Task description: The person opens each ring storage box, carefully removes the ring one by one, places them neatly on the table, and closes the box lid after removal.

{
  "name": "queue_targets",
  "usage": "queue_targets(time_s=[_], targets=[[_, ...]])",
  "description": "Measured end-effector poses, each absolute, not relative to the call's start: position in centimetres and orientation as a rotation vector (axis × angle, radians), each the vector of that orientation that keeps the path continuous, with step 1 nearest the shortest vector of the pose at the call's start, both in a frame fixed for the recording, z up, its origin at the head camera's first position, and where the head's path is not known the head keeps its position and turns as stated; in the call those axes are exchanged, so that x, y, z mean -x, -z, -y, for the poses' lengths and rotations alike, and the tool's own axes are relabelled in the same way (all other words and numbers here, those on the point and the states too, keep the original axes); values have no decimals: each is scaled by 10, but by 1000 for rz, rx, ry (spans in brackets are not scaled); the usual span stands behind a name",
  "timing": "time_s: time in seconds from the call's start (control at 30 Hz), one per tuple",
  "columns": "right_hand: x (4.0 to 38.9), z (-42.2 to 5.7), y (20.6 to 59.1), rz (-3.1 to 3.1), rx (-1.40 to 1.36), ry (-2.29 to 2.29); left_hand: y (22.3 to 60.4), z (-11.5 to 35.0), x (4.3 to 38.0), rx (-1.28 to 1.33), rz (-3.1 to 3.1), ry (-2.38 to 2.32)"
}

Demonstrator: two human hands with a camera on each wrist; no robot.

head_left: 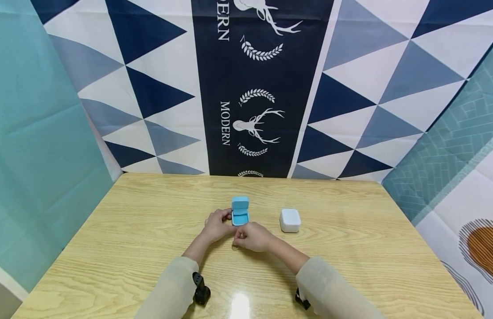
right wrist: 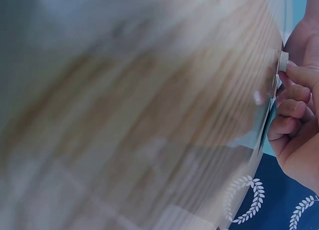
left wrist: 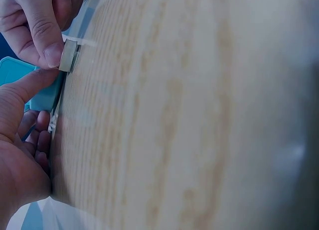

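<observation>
A small light-blue ring box (head_left: 240,219) stands on the table with its lid raised at the back. My left hand (head_left: 218,227) holds it from the left, the thumb along its front and the fingers at its side. Just in front of the box, my right hand (head_left: 254,237) pinches a thin metal ring (left wrist: 68,56) between thumb and fingertips. In the left wrist view the ring stands on edge at the tabletop, close to the left thumb. The right wrist view shows the ring (right wrist: 283,61) at its right edge. The right hand partly covers the box's front.
To the right of the blue box sits a white rounded box (head_left: 290,220). The wooden table (head_left: 342,248) runs back to a patterned cloth (head_left: 158,88) with triangles and deer heads. A teal cloth (head_left: 39,133) hangs at the left.
</observation>
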State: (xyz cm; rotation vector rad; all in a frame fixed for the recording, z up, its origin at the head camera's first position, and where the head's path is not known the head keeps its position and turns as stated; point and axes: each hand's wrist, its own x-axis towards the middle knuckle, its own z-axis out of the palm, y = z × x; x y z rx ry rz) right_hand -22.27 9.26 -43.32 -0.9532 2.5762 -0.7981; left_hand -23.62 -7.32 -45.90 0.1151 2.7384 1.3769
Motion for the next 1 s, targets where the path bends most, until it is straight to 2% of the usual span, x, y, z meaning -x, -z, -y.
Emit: queue_targets(time_s=[1.0], targets=[[221,-93,433,-2573,947,793,457,73,235,-110,-2734,-1373]])
